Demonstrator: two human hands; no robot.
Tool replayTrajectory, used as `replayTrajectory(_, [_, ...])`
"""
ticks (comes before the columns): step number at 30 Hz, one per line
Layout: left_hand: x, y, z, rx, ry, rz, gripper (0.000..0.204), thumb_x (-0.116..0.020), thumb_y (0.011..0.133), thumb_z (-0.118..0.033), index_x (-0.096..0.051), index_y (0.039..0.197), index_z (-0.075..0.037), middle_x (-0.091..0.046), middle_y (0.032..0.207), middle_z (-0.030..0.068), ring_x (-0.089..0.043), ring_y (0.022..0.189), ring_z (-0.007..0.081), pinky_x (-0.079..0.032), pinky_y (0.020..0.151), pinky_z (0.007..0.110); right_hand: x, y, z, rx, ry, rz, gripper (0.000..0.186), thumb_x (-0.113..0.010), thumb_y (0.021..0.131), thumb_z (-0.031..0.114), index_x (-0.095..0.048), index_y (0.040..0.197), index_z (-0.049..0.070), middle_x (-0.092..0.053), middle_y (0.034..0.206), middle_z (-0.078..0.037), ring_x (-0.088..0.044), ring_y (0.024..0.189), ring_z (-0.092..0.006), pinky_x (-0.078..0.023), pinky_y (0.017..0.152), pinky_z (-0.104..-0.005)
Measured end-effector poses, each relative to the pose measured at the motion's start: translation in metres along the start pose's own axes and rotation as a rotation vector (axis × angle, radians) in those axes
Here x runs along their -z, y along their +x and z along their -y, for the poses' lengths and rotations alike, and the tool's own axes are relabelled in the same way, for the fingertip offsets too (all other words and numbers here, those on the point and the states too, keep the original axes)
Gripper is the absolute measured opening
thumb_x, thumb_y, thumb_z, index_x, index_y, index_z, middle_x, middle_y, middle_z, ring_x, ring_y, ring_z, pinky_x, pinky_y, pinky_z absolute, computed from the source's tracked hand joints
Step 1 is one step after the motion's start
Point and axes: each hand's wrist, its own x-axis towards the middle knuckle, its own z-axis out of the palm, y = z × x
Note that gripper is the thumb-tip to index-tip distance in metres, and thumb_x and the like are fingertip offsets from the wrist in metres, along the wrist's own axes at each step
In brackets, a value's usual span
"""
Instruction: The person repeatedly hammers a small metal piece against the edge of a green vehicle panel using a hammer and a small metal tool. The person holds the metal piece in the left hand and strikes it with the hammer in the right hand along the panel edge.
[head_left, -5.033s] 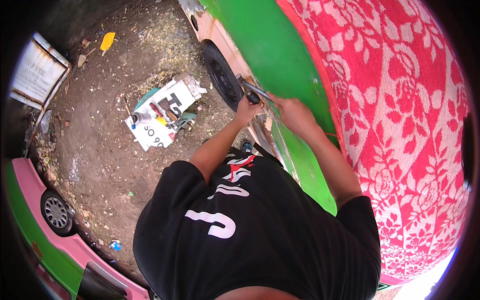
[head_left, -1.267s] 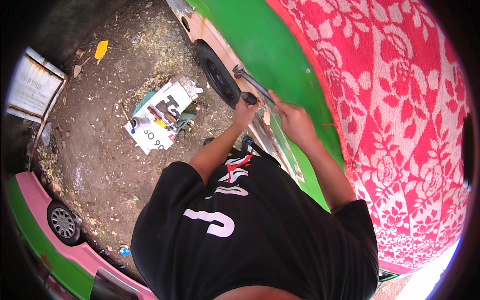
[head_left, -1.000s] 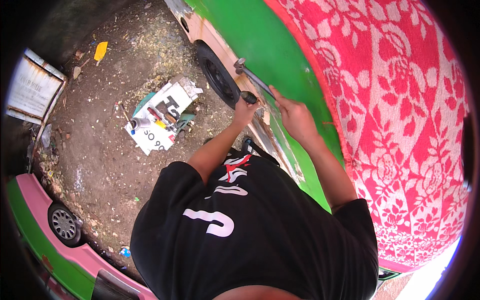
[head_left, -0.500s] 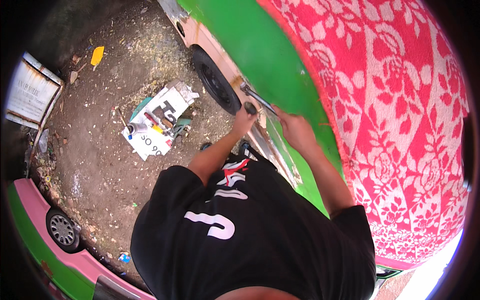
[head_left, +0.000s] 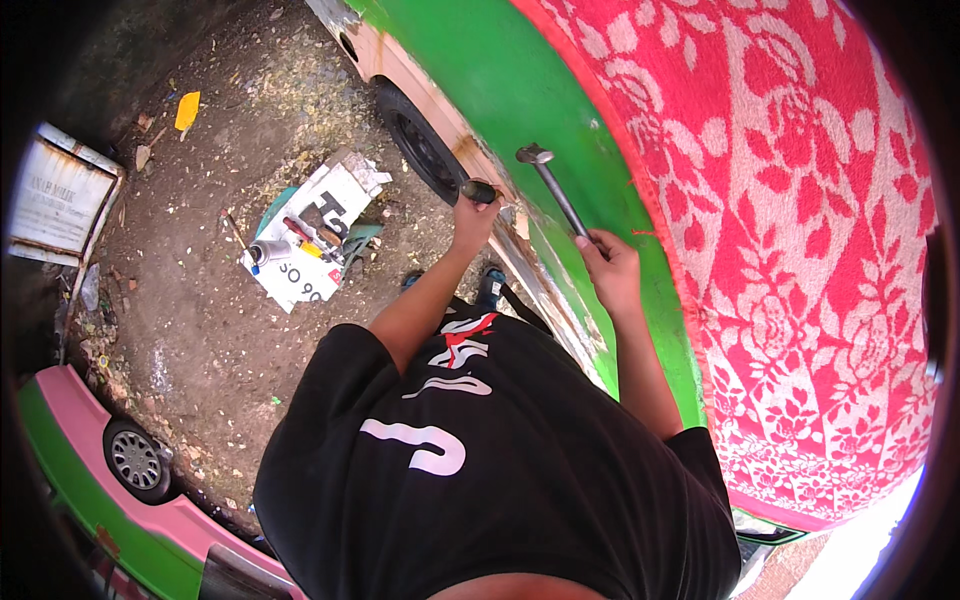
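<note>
My right hand [head_left: 612, 268] is closed round the lower end of a metal hammer [head_left: 562, 195]. The hammer's head is up and apart from the body of the green and pink car [head_left: 485, 75]. In my left hand [head_left: 470, 225] is a short, dark, rounded piece [head_left: 480, 191], its exact kind unclear. This piece is at the car's pale lower panel, just behind the wheel [head_left: 418, 140]; whether it touches the metal I cannot tell. Rough, scraped patches [head_left: 540, 275] run along the panel edge near both hands.
A red and white floral cloth [head_left: 790, 250] covers the car's top. On the dirt ground lies a white printed sheet [head_left: 290, 280] with a spray can [head_left: 270, 252] and several tools on it. Another pink and green car [head_left: 90, 420] stands at left, below a rusty white sign [head_left: 60, 195].
The hammer has swung up and away from the panel, with my right hand moving slightly right and down. My left hand has shifted a little left, still holding the dark piece.
</note>
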Motion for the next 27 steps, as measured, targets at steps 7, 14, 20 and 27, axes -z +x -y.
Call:
replayTrajectory(7, [0.004, 0.002, -0.004, 0.014, 0.099, 0.04, 0.034, -0.067, 0.082, 0.006, -0.048, 0.108, -0.005, -0.063, 0.106, 0.0081, -0.059, 0.097, 0.0129, -0.047, 0.084, 0.028, 0.009, -0.014, -0.02, -0.112, 0.233, 0.009, 0.025, -0.067, 0.092, 0.021, -0.069, 0.097, -0.003, -0.048, 0.058, 0.004, -0.04, 0.051, -0.0037, -0.031, 0.048, -0.0246])
replayTrajectory(14, [0.003, -0.002, -0.008, -0.008, 0.044, 0.036, 0.031, -0.067, 0.082, 0.007, -0.049, 0.105, -0.004, -0.062, 0.102, 0.0065, -0.058, 0.095, 0.0112, -0.047, 0.083, 0.026, 0.012, -0.022, -0.027, -0.132, 0.298, 0.042, 0.024, -0.066, 0.093, 0.02, -0.068, 0.096, -0.004, -0.047, 0.057, 0.005, -0.038, 0.05, -0.0032, -0.029, 0.047, -0.0241])
replayTrajectory(20, [0.0, -0.006, -0.003, -0.006, -0.046, 0.03, 0.034, -0.066, 0.082, 0.008, -0.047, 0.108, -0.004, -0.062, 0.102, 0.0081, -0.06, 0.099, 0.0139, -0.049, 0.086, 0.028, 0.016, -0.02, -0.028, -0.105, 0.267, 0.034, 0.024, -0.066, 0.093, 0.02, -0.068, 0.096, -0.004, -0.049, 0.059, 0.004, -0.04, 0.051, -0.003, -0.03, 0.047, -0.0237])
replayTrajectory(27, [0.0, -0.005, 0.004, -0.042, -0.027, 0.025, 0.035, -0.067, 0.082, 0.007, -0.046, 0.109, -0.004, -0.062, 0.101, 0.0081, -0.061, 0.098, 0.0147, -0.049, 0.086, 0.028, 0.021, -0.012, -0.024, -0.088, 0.238, 0.078, 0.025, -0.066, 0.093, 0.021, -0.067, 0.094, -0.004, -0.049, 0.059, 0.004, -0.041, 0.051, -0.0034, -0.031, 0.047, -0.0233])
